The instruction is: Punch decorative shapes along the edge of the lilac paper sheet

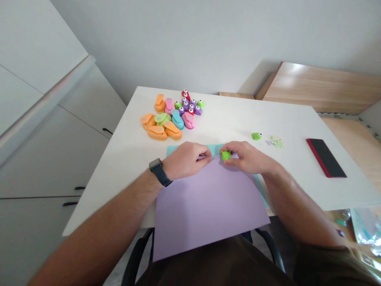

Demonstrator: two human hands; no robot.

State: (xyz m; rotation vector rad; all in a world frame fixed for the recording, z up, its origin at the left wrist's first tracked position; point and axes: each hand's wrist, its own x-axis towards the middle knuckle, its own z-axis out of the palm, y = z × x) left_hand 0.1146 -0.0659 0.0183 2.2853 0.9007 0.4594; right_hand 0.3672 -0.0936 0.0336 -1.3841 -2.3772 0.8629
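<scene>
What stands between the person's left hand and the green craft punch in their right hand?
No separate object does. The left hand pinches the edge of the lilac paper sheet, and only that short stretch of paper runs across to the green craft punch, held by the right hand.

Green paper punch (226,155) in right hand (248,157)
</scene>
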